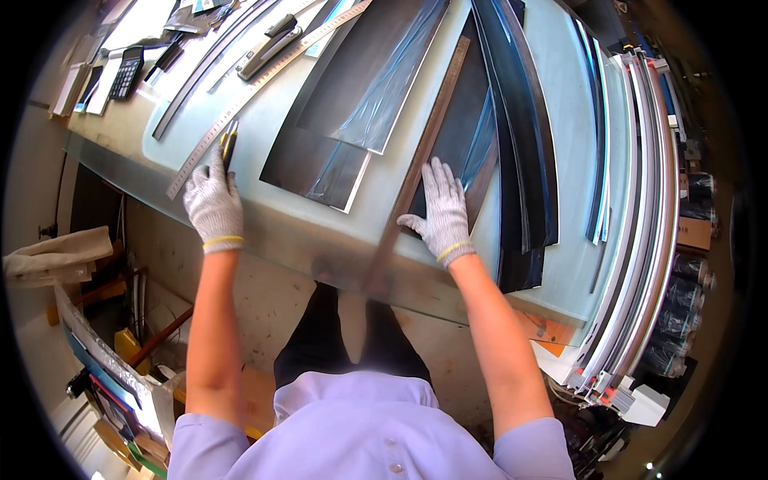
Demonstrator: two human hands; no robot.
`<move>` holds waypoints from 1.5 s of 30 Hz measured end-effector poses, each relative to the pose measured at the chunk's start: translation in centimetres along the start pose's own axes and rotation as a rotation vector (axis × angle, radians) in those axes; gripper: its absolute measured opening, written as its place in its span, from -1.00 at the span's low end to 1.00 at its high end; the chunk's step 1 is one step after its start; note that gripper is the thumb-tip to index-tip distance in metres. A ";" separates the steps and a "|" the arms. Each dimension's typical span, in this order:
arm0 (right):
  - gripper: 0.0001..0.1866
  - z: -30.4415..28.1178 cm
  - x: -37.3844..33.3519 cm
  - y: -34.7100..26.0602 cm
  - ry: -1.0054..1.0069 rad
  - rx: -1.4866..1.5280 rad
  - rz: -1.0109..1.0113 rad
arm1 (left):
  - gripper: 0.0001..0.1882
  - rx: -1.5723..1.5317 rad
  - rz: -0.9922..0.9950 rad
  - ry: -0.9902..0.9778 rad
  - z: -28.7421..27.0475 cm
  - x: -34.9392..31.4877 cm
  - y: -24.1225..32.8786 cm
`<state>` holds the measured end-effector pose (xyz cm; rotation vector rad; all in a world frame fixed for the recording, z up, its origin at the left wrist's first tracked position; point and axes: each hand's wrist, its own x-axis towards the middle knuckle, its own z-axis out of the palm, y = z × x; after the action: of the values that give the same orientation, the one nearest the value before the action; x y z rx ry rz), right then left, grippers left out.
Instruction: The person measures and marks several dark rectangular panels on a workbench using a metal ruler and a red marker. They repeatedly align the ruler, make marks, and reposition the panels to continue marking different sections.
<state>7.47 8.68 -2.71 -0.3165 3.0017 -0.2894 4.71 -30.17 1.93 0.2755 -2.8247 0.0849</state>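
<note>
My left hand [214,202], in a grey knit glove with a yellow cuff edge, is over the near left edge of the glass-topped table. Its fingers close around the lower end of a slim yellow and black utility knife [230,145], which points away from me. My right hand [444,206], gloved alike, lies flat with fingers spread on a dark sheet [462,104] partly covered by bluish film. Its thumb reaches over a long brown strip [436,120] along the sheet's left side. Left of that strip lie wider dark grey sheets [320,144] with crumpled clear film.
A long ruler [264,78] crosses the table's left part, beside a stapler [270,54]. A black calculator [126,74] lies at far left. Curved black strips [524,136] lie right of my right hand. Long pale rails [652,200] line the table's right side.
</note>
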 end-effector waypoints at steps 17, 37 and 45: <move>-0.17 -0.3 -3.3 3.4 0.128 0.078 -0.031 | -0.02 -0.574 0.774 -0.463 -0.2 -8.8 15.2; -0.12 1.2 -11.1 -13.2 -0.180 0.043 -0.367 | -0.51 -1.962 -1.096 -0.946 -2.7 -21.5 5.4; -0.30 4.1 -15.3 -13.6 -0.015 0.083 -0.462 | -0.59 -2.045 -1.050 -0.886 -1.7 -24.9 7.7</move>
<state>25.56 -1.75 -2.69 -0.9972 2.8538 -0.4437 27.04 -18.04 -4.22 1.1523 -1.3079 -3.0783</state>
